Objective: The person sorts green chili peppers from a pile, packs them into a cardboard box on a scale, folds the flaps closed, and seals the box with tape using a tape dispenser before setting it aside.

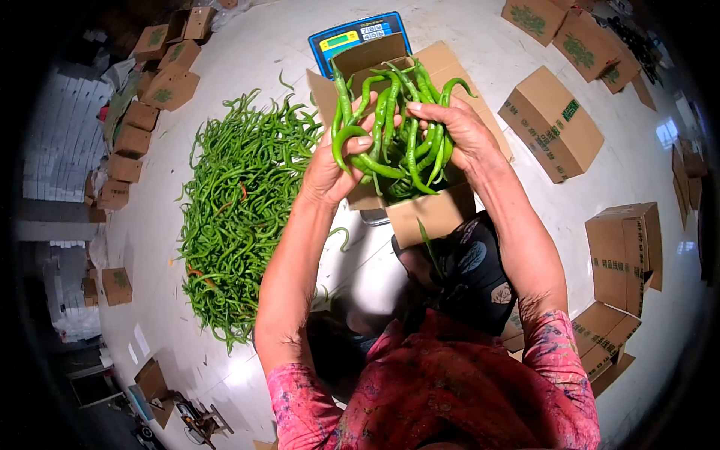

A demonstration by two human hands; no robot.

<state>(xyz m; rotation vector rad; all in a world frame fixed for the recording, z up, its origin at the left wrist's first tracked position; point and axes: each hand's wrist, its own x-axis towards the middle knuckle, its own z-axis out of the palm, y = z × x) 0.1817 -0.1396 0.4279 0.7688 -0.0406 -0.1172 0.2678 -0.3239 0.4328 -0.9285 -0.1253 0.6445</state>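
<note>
A bunch of long green chili peppers (390, 112) is held between my two hands above an open cardboard box (431, 217). My left hand (334, 161) grips the bunch from the left, its thumb over a curved pepper. On the other side, my right hand (461, 131) closes round more of the peppers, thumb on top. More green peppers show inside the box below, partly hidden by the bunch. Behind the box stands a blue digital scale (397, 22) display with a keypad. One loose pepper (429, 244) hangs at the box's near flap.
A large heap of green peppers (240, 217), with a few red ones, lies on the floor to the left. Cardboard boxes stand on the right, including a closed-looking one (551, 124) and an open one (622, 255). Several more boxes (139, 116) line the left.
</note>
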